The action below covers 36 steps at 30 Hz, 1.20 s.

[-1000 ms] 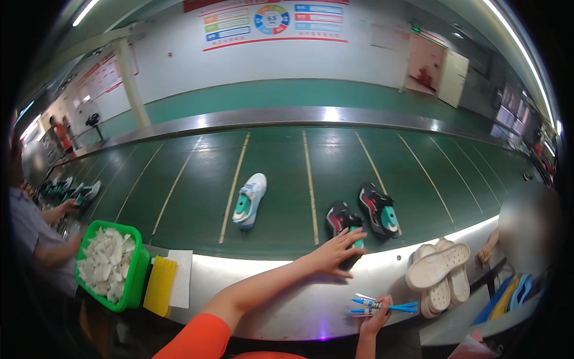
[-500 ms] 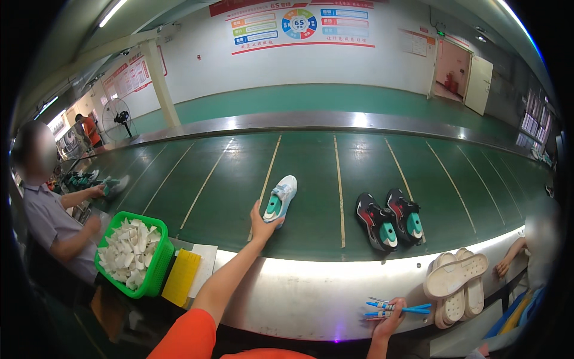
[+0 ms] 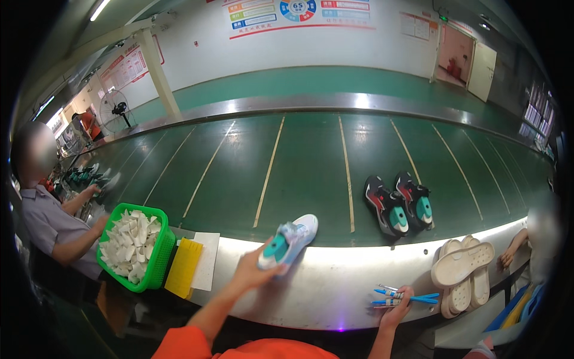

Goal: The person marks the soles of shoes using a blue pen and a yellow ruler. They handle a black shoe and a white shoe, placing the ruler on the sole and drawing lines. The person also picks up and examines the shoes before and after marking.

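Note:
My left hand is closed on the heel end of a white and pale blue sneaker, which has a teal shoe last in its opening. The shoe is tilted, its toe pointing to the far right, over the belt's near edge. Low on the right, my right hand grips several slim blue pens wrapped with pale bands, along with a thin silver-tipped one. Their exact kind is hard to make out. It hovers over or rests at the metal ledge; I cannot tell which.
On the green belt stands a pair of black and red sneakers with teal lasts. Cream soles are stacked on the ledge at right. At left sit a green basket of white scraps and a yellow pad. People work on both sides.
My left hand has brought the white sneaker nearer to me and slightly right, turning its toe rightward. The right hand keeps its grip on the pens. The view has tilted down a little.

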Tool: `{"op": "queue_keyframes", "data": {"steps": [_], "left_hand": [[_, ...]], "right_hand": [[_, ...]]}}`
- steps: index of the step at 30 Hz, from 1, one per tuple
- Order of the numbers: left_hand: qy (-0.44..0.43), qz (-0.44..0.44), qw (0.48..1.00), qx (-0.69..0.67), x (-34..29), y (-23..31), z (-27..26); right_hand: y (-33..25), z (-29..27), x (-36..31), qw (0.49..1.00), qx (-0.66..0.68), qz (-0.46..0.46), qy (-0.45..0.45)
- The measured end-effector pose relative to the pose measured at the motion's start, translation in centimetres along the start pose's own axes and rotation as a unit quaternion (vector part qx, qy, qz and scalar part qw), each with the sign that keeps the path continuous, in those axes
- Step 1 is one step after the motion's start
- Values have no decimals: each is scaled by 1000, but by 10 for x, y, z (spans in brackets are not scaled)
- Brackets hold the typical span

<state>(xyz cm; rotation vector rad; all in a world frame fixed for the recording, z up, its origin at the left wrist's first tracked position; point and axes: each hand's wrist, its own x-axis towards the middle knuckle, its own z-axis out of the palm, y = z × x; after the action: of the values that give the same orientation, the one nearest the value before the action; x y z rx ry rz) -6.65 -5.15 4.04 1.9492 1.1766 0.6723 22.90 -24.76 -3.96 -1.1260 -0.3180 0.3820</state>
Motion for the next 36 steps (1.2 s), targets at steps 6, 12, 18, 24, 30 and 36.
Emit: {"op": "queue_keyframes", "data": {"steps": [6,12,18,24,30,36], "left_hand": [[14,29,996,82,-92,44,32],[-55,221,974,6,-46,49,0],[-196,257,946,-31,24,22,9],[-125,265,948,-122,25,16,24],[-98,258,953,-125,19,12,28],[-94,173,960,-199,15,9,31]], "right_hand": [[5,0,0,1000,-22,9,-5],[-13,19,-5,999,-6,34,21],[-3,14,-3,999,-19,26,24],[11,1,3,999,-30,13,29],[-8,20,-5,998,-44,-17,29],[-15,19,-9,999,-26,22,6]]}}
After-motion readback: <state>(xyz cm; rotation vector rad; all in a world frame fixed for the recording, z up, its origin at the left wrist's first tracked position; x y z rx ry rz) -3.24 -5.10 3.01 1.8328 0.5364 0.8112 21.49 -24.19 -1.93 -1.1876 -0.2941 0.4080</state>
